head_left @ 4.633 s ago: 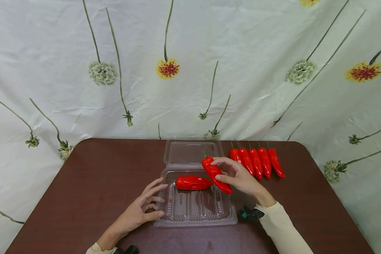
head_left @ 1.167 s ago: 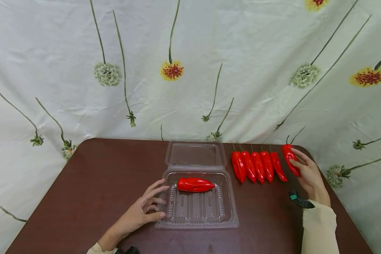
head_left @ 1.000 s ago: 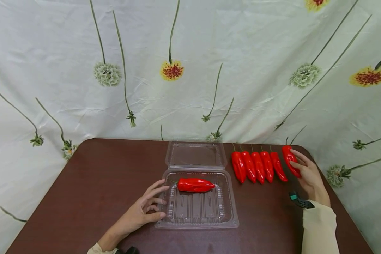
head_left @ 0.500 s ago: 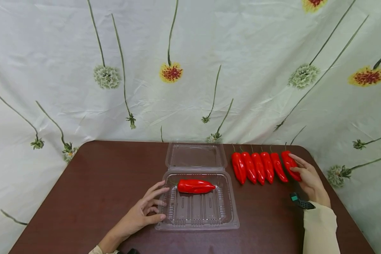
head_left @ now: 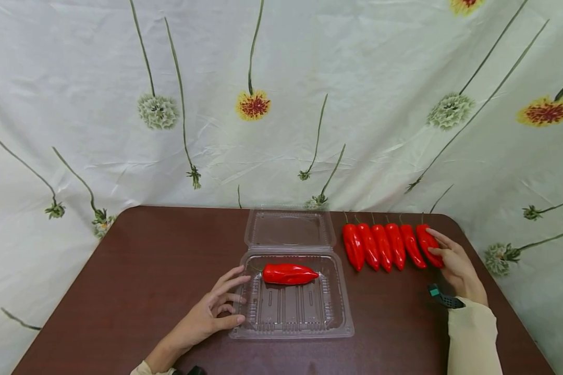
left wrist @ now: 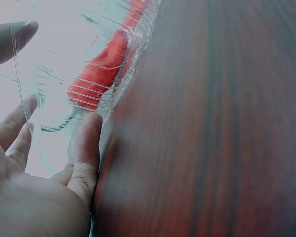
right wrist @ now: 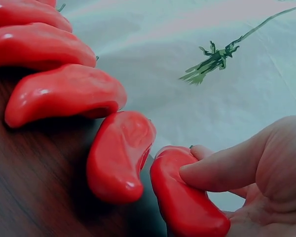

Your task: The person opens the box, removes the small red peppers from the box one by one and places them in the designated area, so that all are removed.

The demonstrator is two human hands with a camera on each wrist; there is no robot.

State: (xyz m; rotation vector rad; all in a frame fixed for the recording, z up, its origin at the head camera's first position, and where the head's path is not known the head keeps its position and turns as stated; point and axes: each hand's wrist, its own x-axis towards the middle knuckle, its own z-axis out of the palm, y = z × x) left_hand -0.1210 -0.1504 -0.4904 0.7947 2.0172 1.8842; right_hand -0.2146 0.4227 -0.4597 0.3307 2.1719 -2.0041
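Observation:
In the head view my right hand pinches a long red pepper at the right end of a row of similar peppers. The right wrist view shows my thumb lying along this pepper's side, with other fingers partly hidden behind it. My left hand rests with spread, relaxed fingers at the left edge of a clear plastic clamshell box, whose lid is folded back. One red pepper lies crosswise in the box, its stem to the left.
The dark brown table has rounded back corners. A white cloth with printed flowers hangs behind it. The peppers stand side by side near the back edge, stems away from me, right of the box.
My right hand has carried its pepper from over the box to the row's right end, then lowered it and brought it slightly closer to the row. My left hand has stayed at the box.

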